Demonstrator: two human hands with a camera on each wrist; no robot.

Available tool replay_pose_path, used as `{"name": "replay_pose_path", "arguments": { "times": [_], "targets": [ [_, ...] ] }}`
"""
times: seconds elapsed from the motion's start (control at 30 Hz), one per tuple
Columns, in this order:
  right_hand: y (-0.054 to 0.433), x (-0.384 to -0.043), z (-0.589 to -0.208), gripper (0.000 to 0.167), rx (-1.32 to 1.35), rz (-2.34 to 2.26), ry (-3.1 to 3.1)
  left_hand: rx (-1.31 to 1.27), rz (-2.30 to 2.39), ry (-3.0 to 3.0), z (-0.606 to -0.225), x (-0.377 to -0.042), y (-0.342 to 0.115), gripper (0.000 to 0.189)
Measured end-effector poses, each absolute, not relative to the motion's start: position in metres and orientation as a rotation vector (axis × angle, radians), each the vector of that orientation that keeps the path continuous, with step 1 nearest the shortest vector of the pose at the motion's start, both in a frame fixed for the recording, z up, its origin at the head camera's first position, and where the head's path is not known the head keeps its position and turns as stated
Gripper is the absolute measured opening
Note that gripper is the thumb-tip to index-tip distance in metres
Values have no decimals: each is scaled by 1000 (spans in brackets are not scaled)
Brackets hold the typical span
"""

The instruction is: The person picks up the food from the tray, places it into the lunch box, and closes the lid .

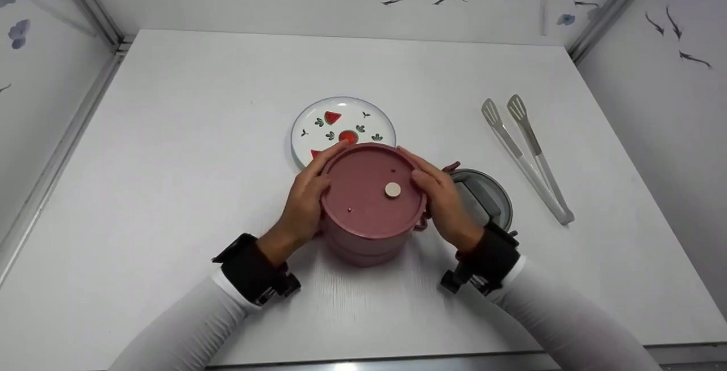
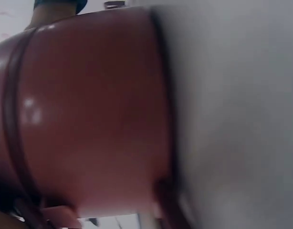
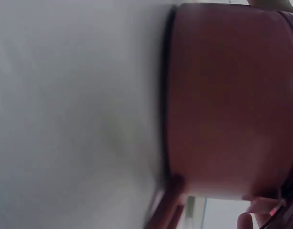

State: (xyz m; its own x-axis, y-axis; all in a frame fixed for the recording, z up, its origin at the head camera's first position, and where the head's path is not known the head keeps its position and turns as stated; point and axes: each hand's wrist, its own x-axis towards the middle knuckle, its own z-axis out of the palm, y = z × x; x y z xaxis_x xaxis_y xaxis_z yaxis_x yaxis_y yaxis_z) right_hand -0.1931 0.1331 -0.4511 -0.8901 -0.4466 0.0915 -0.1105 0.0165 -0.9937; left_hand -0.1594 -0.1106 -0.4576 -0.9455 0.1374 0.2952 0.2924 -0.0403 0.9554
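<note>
A dusty-pink round lunch container [image 1: 366,249] stands upright on the white table, topped by a pink lid [image 1: 369,212] with a cream round knob [image 1: 392,190]. My left hand [image 1: 304,200] grips the lid's rim from the left, thumb at the near side and fingers along the far edge. From the opposite side my right hand [image 1: 446,203] holds the rim in the same way. The container's smooth wall [image 2: 94,114] fills much of the left wrist view. In the right wrist view, a pink side clip [image 3: 168,202] hangs out near the container's base.
Behind the container lies a white plate [image 1: 306,124] with red fruit and leaf prints, partly covered. A grey round lid [image 1: 502,197] with a dark handle and pink clips sits beside my right hand. Metal tongs [image 1: 531,163] lie farther right. Printed panels border the table.
</note>
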Motion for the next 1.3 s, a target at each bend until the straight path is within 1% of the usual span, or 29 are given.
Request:
{"name": "replay_pose_path", "arguments": {
  "times": [0.07, 0.2, 0.67, 1.0, 1.17, 1.3],
  "targets": [
    [131, -194, -456, 48, -630, -1946, 2042, -479, -2146, -2075, -463, -161, -110, 57],
    [129, -196, -461, 50, -686, -1961, 2027, -500, -2142, -2065, -469, -163, -111, 56],
    [116, -191, -473, 58, -626, -2126, 1897, -466, -2238, -1878, -482, -166, -104, 61],
    [109, -186, -480, 63, -569, -2253, 1808, -425, -2172, -1903, -486, -164, -102, 61],
    [109, -186, -480, 64, -579, -2251, 1805, -414, -2175, -1902, -485, -163, -102, 61],
    [115, -187, -477, 62, -590, -2162, 1791, -416, -2179, -1888, -487, -164, -101, 61]
  ]
}}
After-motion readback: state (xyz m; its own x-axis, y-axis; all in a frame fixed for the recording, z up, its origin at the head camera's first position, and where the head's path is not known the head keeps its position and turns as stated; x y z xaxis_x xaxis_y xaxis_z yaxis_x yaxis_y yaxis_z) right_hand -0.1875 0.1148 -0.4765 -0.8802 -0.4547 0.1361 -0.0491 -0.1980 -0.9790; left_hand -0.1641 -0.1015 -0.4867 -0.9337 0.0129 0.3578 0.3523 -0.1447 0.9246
